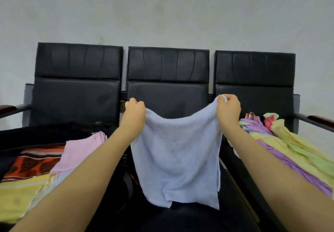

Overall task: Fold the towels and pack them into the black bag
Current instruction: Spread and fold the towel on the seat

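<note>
Left hand (134, 110) and right hand (228, 108) each pinch a top corner of the pale blue towel (178, 159), hanging over the middle seat (180, 219). Folded towels (27, 192) fill the black bag (45, 134) on the left seat; unfolded towels (292, 150) lie on the right one.

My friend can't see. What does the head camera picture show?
Two hands, left hand and right hand, hold up a pale blue terry towel by its top corners before three black padded seats. Folded towels lie left, a loose pile of pastel towels right.

Both forearms reach forward, the left hand (135, 109) and right hand (228, 107) each pinching a top corner of the pale blue towel (178, 159).
</note>
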Demonstrator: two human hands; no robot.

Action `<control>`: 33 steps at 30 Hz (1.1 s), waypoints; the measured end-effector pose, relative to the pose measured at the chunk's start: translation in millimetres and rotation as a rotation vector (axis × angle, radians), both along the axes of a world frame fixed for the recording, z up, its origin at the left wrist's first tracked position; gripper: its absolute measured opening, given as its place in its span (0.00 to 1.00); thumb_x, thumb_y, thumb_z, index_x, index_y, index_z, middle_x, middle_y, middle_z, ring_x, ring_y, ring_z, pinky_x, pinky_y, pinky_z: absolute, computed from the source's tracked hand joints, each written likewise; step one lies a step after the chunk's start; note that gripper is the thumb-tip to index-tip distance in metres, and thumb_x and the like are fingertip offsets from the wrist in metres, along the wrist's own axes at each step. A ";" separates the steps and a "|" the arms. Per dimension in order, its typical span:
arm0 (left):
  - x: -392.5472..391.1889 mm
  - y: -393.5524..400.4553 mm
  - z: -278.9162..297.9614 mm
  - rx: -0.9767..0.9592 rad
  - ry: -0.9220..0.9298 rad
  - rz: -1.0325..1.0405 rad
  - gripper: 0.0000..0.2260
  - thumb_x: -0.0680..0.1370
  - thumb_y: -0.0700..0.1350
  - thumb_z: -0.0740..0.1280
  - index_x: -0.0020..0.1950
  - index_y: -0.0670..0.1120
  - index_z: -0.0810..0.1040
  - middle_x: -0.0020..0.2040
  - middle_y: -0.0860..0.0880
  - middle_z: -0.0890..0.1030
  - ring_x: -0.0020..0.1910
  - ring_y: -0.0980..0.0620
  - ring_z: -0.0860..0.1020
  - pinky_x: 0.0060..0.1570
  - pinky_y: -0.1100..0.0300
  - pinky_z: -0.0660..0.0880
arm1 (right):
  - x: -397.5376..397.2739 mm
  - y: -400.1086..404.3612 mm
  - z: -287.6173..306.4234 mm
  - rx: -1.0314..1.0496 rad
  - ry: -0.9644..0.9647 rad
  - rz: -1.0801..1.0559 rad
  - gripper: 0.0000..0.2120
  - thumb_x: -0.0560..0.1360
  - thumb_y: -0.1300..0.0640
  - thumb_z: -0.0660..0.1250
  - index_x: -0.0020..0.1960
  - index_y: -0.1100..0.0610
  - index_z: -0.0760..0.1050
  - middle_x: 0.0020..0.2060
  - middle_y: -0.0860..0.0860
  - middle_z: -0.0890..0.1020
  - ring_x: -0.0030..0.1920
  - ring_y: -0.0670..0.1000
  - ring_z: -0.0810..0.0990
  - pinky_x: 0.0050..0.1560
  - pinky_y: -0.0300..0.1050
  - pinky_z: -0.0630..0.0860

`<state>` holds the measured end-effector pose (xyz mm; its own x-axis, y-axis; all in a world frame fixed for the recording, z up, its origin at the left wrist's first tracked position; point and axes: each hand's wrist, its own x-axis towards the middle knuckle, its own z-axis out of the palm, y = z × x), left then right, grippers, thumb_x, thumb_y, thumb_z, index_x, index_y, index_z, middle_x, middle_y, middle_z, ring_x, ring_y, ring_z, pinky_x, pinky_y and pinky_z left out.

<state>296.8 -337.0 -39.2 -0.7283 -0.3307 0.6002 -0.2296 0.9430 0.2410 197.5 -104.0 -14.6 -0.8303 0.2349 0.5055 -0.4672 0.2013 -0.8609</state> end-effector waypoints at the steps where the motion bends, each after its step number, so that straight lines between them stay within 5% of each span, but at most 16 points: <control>1: 1.6 1.1 2.0 -0.013 0.003 0.012 0.11 0.75 0.28 0.58 0.55 0.38 0.71 0.55 0.39 0.69 0.43 0.47 0.68 0.40 0.58 0.67 | 1.6 1.9 1.6 0.000 -0.016 -0.005 0.09 0.78 0.63 0.56 0.51 0.63 0.74 0.42 0.51 0.75 0.40 0.49 0.71 0.32 0.35 0.64; 4: 4.3 5.2 7.8 0.060 0.048 0.043 0.09 0.78 0.32 0.56 0.55 0.40 0.69 0.48 0.41 0.73 0.37 0.46 0.69 0.36 0.55 0.66 | 5.9 6.4 3.5 -0.036 -0.053 0.021 0.07 0.78 0.64 0.55 0.50 0.61 0.72 0.38 0.48 0.72 0.38 0.48 0.71 0.32 0.36 0.64; 6: 6.1 6.8 12.2 0.296 0.179 -0.035 0.09 0.78 0.35 0.53 0.55 0.42 0.69 0.44 0.43 0.74 0.41 0.44 0.74 0.37 0.52 0.70 | 10.1 9.1 5.9 -0.048 -0.038 0.079 0.08 0.78 0.64 0.55 0.52 0.57 0.71 0.41 0.47 0.73 0.40 0.46 0.71 0.35 0.35 0.66; 11: 9.6 8.1 31.5 0.734 0.448 -0.253 0.15 0.76 0.34 0.56 0.54 0.46 0.78 0.48 0.50 0.80 0.49 0.52 0.77 0.42 0.66 0.72 | 12.8 15.7 17.5 0.120 0.004 0.166 0.21 0.73 0.69 0.57 0.64 0.57 0.70 0.53 0.49 0.71 0.52 0.49 0.72 0.46 0.39 0.68; 14: 10.5 9.2 46.3 0.928 0.549 -0.277 0.15 0.74 0.34 0.60 0.54 0.45 0.81 0.50 0.51 0.81 0.53 0.51 0.78 0.52 0.61 0.73 | 8.8 18.3 23.3 0.339 0.106 0.051 0.12 0.71 0.71 0.55 0.48 0.63 0.74 0.48 0.56 0.72 0.43 0.57 0.70 0.35 0.37 0.65; 16: 9.7 11.0 55.4 1.015 0.587 -0.272 0.15 0.74 0.33 0.62 0.57 0.43 0.81 0.52 0.51 0.80 0.54 0.52 0.77 0.54 0.60 0.72 | 6.0 20.0 28.0 0.366 0.141 -0.031 0.11 0.74 0.71 0.55 0.47 0.66 0.76 0.49 0.61 0.74 0.41 0.57 0.71 0.33 0.37 0.64; 18: 7.9 10.7 61.2 1.027 0.577 -0.261 0.14 0.74 0.33 0.63 0.57 0.42 0.80 0.53 0.51 0.80 0.55 0.51 0.76 0.53 0.61 0.71 | 3.1 22.6 32.7 0.336 0.141 -0.069 0.12 0.76 0.70 0.55 0.49 0.65 0.77 0.51 0.61 0.74 0.41 0.53 0.71 0.37 0.39 0.65; 23: 2.3 1.6 62.5 0.456 0.304 -0.122 0.13 0.79 0.38 0.58 0.57 0.42 0.80 0.55 0.45 0.80 0.53 0.47 0.77 0.48 0.59 0.71 | -2.8 27.6 40.7 0.241 0.069 -0.093 0.13 0.79 0.66 0.55 0.51 0.61 0.78 0.45 0.55 0.78 0.41 0.51 0.74 0.40 0.44 0.71; 25: -1.0 -1.2 63.2 0.410 0.259 -0.069 0.13 0.81 0.41 0.57 0.60 0.45 0.78 0.57 0.44 0.79 0.52 0.45 0.77 0.48 0.55 0.74 | -3.4 29.9 40.7 0.150 0.044 -0.077 0.12 0.79 0.66 0.56 0.52 0.60 0.79 0.44 0.53 0.78 0.42 0.51 0.74 0.38 0.41 0.69; 29: -2.3 -0.3 63.1 0.650 0.410 -0.058 0.14 0.80 0.40 0.58 0.61 0.46 0.78 0.61 0.47 0.78 0.52 0.49 0.75 0.47 0.59 0.70 | -3.9 35.7 34.7 -0.108 0.017 -0.070 0.09 0.77 0.65 0.61 0.54 0.62 0.78 0.46 0.51 0.77 0.46 0.48 0.74 0.45 0.39 0.68; 33: -4.0 2.9 60.3 1.108 0.602 -0.105 0.13 0.78 0.35 0.62 0.59 0.43 0.80 0.60 0.47 0.79 0.58 0.49 0.75 0.53 0.62 0.69 | -4.6 39.7 26.6 -0.204 -0.022 -0.085 0.06 0.77 0.64 0.63 0.50 0.63 0.78 0.45 0.51 0.77 0.43 0.48 0.73 0.38 0.36 0.67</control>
<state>292.8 -334.1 21.1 -0.4906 -0.8238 0.2839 0.2544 0.1762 0.9509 192.9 -64.3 12.1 -0.8132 0.4002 0.4226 -0.4370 0.0598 -0.8975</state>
